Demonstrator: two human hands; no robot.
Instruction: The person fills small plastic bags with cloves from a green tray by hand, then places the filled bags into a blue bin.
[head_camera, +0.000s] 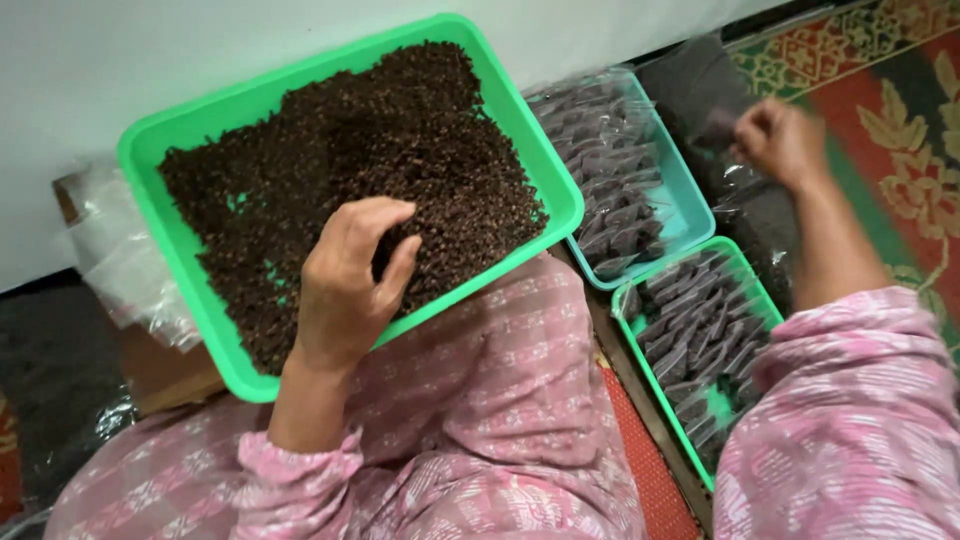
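**Cloves in a lap-held tray: spill risks**

Cloves, dark brown and dried (400, 150), fill a bright green rectangular plastic tray (545, 175) resting tilted on the person's lap. The left hand (350, 280) pinches a small portion, fingers curled closed. The right hand (780, 140), closed on a small clear plastic packet (722, 128), reaches over the pale blue tray of filled packets (690, 195). A knee shift could tip the tray; pinched cloves may scatter.

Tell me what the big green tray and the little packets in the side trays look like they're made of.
The big green tray looks like moulded plastic: uniform bright colour, smooth rounded rim, slight sheen. The little packets look like thin clear plastic film, judging by the glossy crinkled glare over their dark filling. The left hand rests in the tray's dark brown granules, which look dry and plant-based; exactly what they are I cannot tell.
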